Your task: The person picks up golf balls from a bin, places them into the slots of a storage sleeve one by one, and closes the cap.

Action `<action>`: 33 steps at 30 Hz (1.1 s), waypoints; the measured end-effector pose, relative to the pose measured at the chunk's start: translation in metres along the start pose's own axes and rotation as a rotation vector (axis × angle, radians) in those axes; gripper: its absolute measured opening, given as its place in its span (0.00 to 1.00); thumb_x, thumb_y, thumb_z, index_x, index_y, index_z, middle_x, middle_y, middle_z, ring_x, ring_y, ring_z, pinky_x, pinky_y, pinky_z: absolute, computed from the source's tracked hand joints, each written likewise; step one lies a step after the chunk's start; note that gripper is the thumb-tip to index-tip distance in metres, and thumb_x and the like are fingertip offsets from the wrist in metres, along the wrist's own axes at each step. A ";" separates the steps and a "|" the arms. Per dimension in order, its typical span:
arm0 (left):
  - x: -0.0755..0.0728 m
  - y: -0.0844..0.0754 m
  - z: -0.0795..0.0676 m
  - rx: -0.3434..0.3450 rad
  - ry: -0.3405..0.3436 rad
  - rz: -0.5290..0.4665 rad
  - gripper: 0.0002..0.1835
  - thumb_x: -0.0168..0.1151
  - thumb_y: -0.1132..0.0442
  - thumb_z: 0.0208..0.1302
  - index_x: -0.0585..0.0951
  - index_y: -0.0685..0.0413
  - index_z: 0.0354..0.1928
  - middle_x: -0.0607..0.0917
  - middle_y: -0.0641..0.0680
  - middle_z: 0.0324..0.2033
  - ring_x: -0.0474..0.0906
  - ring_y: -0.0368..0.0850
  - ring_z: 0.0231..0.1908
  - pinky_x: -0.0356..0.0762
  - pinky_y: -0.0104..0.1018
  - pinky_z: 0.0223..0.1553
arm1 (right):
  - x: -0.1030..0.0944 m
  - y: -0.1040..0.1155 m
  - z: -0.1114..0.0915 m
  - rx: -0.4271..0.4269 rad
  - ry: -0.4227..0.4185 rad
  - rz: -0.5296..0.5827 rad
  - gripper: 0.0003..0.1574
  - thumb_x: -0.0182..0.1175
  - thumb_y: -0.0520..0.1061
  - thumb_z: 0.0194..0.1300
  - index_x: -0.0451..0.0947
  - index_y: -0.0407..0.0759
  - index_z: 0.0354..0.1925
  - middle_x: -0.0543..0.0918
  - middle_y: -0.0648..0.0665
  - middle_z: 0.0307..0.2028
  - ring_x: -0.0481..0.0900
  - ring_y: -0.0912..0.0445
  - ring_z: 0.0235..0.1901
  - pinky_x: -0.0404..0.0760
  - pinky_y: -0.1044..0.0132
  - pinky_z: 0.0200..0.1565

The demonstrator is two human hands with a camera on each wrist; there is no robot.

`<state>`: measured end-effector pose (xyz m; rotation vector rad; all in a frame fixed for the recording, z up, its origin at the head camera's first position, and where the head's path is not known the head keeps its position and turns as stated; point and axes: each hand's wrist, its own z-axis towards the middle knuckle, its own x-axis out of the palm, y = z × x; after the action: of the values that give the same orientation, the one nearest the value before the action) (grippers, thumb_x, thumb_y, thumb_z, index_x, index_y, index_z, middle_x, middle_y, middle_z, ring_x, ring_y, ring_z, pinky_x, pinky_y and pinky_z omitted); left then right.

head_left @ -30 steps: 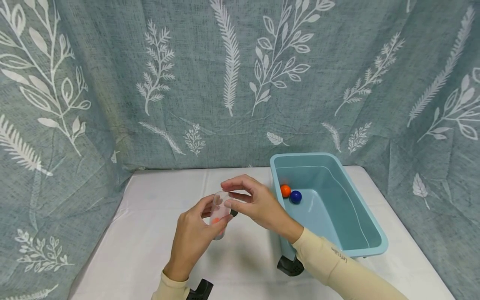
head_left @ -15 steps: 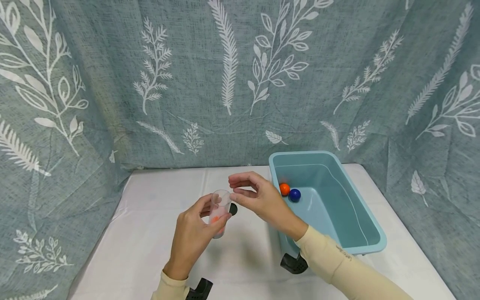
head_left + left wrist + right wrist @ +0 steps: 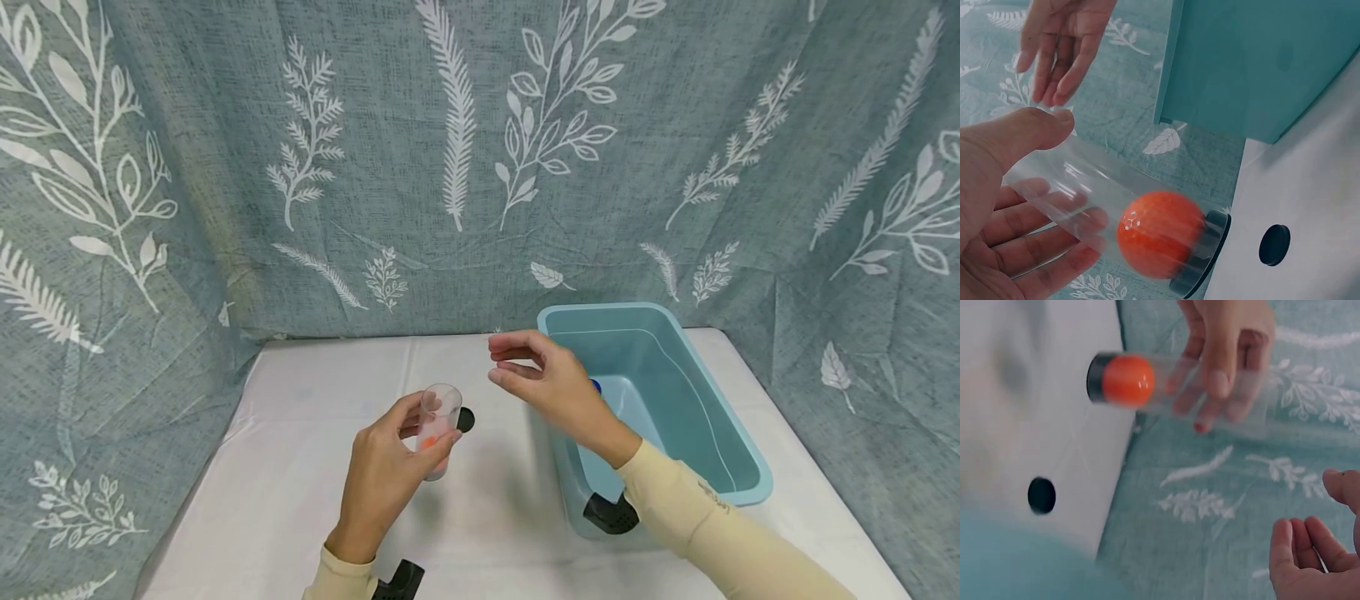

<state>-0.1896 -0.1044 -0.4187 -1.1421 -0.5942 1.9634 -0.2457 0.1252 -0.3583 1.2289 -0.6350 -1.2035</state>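
Note:
My left hand (image 3: 384, 473) grips a clear plastic tube (image 3: 1094, 178), thumb on one side and fingers on the other. Inside, an orange ball (image 3: 1161, 234) sits at the end closed by a black cap (image 3: 1207, 257). The tube's other end is uncovered and points upward in the head view. My right hand (image 3: 553, 385) hangs in the air to the right of the tube, near the tub's left rim. Its fingers (image 3: 1282, 540) are bent loosely with nothing between them. A loose black cap (image 3: 466, 419) lies on the table just right of the tube.
A light-blue tub (image 3: 718, 400) stands on the right of the white-covered table (image 3: 315, 392). In it, part of a blue ball (image 3: 597, 386) shows behind my right hand. A patterned grey-green curtain (image 3: 360, 167) hangs behind the table.
My right hand has moved right, from the tube's open mouth to the tub's left edge, where it covers an orange ball seen earlier. My left hand and the tube stay nearly in place.

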 end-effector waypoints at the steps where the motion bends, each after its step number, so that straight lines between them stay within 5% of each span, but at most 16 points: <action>1: 0.000 0.000 0.000 -0.001 0.000 0.002 0.30 0.82 0.54 0.51 0.83 0.57 0.55 0.89 0.51 0.42 0.85 0.42 0.40 0.84 0.46 0.40 | -0.004 -0.001 0.000 0.011 -0.010 -0.013 0.24 0.69 0.40 0.67 0.77 0.41 0.60 0.80 0.44 0.57 0.79 0.53 0.58 0.78 0.64 0.58; 8: 0.000 0.003 -0.001 -0.001 -0.001 0.001 0.29 0.83 0.56 0.50 0.83 0.57 0.54 0.89 0.52 0.41 0.85 0.43 0.40 0.84 0.46 0.40 | -0.037 -0.002 0.004 0.089 -0.068 -0.139 0.26 0.68 0.46 0.68 0.76 0.44 0.62 0.80 0.45 0.56 0.79 0.51 0.58 0.79 0.65 0.57; 18: 0.002 0.006 -0.004 -0.014 0.022 -0.004 0.29 0.82 0.57 0.50 0.83 0.58 0.54 0.89 0.51 0.43 0.85 0.43 0.41 0.84 0.44 0.41 | -0.084 -0.025 0.010 0.150 -0.134 -0.335 0.29 0.66 0.50 0.70 0.74 0.41 0.64 0.79 0.40 0.59 0.77 0.50 0.58 0.76 0.54 0.62; 33: 0.003 0.010 -0.007 -0.032 0.016 -0.012 0.27 0.81 0.55 0.52 0.83 0.56 0.53 0.89 0.50 0.41 0.86 0.42 0.39 0.84 0.44 0.40 | -0.115 -0.072 0.012 0.374 -0.095 -0.618 0.32 0.63 0.52 0.72 0.72 0.32 0.63 0.79 0.31 0.58 0.78 0.41 0.57 0.79 0.47 0.57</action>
<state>-0.1882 -0.1079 -0.4301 -1.1702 -0.6245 1.9393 -0.3160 0.2351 -0.3970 1.7697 -0.5832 -1.7115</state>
